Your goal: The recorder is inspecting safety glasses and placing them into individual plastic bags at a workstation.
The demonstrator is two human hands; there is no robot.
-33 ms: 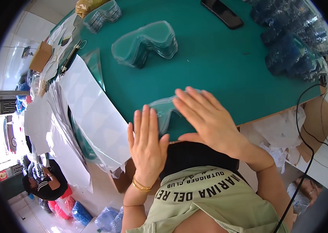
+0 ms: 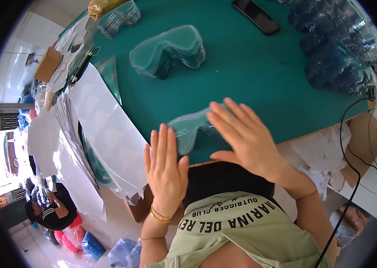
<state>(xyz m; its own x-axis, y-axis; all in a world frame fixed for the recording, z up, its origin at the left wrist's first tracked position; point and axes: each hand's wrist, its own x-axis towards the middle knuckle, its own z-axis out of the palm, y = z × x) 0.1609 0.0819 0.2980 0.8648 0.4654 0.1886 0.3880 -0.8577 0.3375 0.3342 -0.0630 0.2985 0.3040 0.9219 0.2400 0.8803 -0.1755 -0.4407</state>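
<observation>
A clear goggle-shaped plastic lens sheet (image 2: 187,129) with small printed marks lies on the green tabletop, close to its front edge. My left hand (image 2: 166,167) is stretched flat, its fingertips at the lens's left end. Over the lens's right part is my right hand (image 2: 246,138), fingers extended and thumb apart, hiding that end. Neither hand grips anything. Farther back sits a thick stack of the same clear lenses (image 2: 167,51). A smaller stack of lenses (image 2: 119,20) rests at the far left.
White sheets (image 2: 103,120) and a pen-like black tool (image 2: 81,67) cover the table's left side. A black phone (image 2: 256,17) lies at the back, with piled dark-blue film pieces (image 2: 338,62) at right. A black cable (image 2: 347,147) hangs by the right edge. Another person (image 2: 57,207) sits at lower left.
My hands have spread slightly apart, the left toward the left and nearer me, the right toward the right. More of the lens and its print shows between them.
</observation>
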